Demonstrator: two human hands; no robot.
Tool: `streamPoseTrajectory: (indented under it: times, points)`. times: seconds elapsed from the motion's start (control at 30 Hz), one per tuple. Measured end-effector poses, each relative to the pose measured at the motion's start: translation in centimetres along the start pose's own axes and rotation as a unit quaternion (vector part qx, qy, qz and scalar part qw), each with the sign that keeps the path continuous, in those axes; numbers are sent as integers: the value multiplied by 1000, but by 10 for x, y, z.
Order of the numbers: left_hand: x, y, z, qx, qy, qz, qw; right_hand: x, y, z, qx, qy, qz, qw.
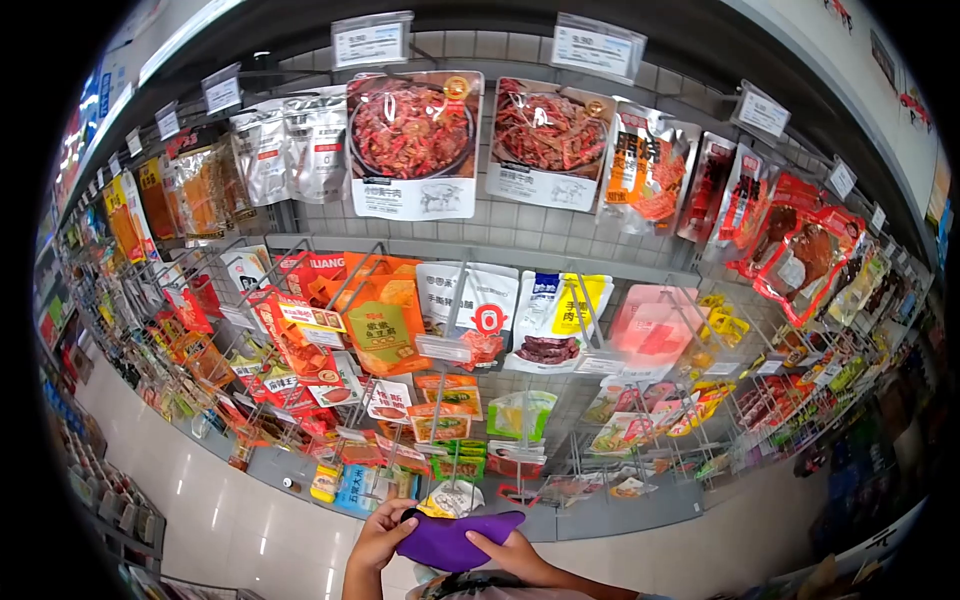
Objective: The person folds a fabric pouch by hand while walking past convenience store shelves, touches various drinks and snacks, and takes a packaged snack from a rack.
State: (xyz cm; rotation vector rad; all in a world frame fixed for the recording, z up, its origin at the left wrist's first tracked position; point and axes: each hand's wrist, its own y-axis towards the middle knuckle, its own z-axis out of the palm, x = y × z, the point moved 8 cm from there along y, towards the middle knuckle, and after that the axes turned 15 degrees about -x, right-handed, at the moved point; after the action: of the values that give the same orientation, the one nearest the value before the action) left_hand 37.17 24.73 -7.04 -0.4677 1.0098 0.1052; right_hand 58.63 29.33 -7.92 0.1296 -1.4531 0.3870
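Observation:
Low in the head view, my left hand [376, 538] grips the left end of a flat, plain purple packet [450, 543]. The right side of the packet is in my right hand [512, 560], its thumb lying on top and its fingers hidden beneath. No print shows on the smooth purple face, so its contents cannot be told. Just beyond it is a white and yellow packet [452, 498] near the bottom of the rack, apparently apart from my hands.
A grid rack [440, 240] of hanging snack bags fills the view ahead, with wire hooks sticking out. Price tags [598, 46] line the top rail. A grey base ledge [620, 512] runs along the bottom, above pale floor tiles [215, 510]. More shelves [105, 490] stand at left.

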Motion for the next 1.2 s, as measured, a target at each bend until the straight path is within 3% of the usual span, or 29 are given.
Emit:
streamPoseTrajectory:
  times: [0.07, 0.2, 0.27, 0.3, 0.4, 0.5, 0.53, 0.6, 0.63, 0.67, 0.73, 0.77, 0.8, 0.87, 0.9, 1.0, 1.03, 1.1, 1.13, 1.2]
  points:
    - [-7, -1, 2, -7, 0, 4, 1000, -7, 1, 3, 3, 15, 11, 1000]
    - [-40, -11, -9, -91, 35, 129, 987, -63, 4, 14, 95, -101, 113, 984]
    - [-61, -21, -12, -122, 40, 192, 973, -61, 2, 21, 98, -198, 93, 971]
    - [-69, -29, -16, -137, 42, 197, 970, -42, -1, 30, 75, -177, 75, 979]
    - [-81, -40, -32, -167, 27, 214, 962, -21, -7, 57, 133, -179, 5, 975]
    - [-83, -51, -54, -221, 47, 213, 950, -4, -13, 83, 183, -292, 26, 938]
    - [-81, -53, -55, -194, 35, 225, 954, -2, -13, 92, 190, -299, 24, 935]
    - [-85, -63, -49, -167, 7, 221, 961, 42, -21, 124, 201, -328, -313, 869]
    - [-80, -64, -51, -137, 31, 206, 968, 33, -17, 135, 224, -303, -270, 886]
    - [-64, -67, -59, -131, 6, 172, 976, 41, -16, 151, 232, -308, -270, 882]
    - [-59, -79, -67, -131, 17, 157, 979, 80, -20, 189, 233, -177, -302, 907]
    - [-53, -80, -73, -109, 7, 122, 987, 50, -13, 202, 246, -70, -56, 965]
    - [-59, -88, -73, -89, -44, 87, 991, 43, -13, 211, 252, -73, -55, 964]
    - [-78, -104, -84, -86, -21, 51, 995, 21, 0, 214, 177, -243, -100, 949]
    - [-75, -101, -99, -87, -25, 50, 995, 13, 1, 220, 179, -246, -98, 948]
    - [-62, -82, -146, -9, 42, 68, 997, 11, -3, 233, 138, -227, -265, 927]
    - [-72, -75, -162, -38, 49, 124, 990, -18, 6, 227, 138, -229, -260, 928]
    - [-103, -81, -185, -63, 136, 249, 957, -93, 23, 216, 177, -257, -138, 940]
    - [-114, -83, -200, -65, 134, 246, 958, -96, 18, 221, 178, -259, -134, 940]
    - [-130, -83, -224, -95, 326, 255, 905, -69, 3, 241, 167, -272, -96, 943]
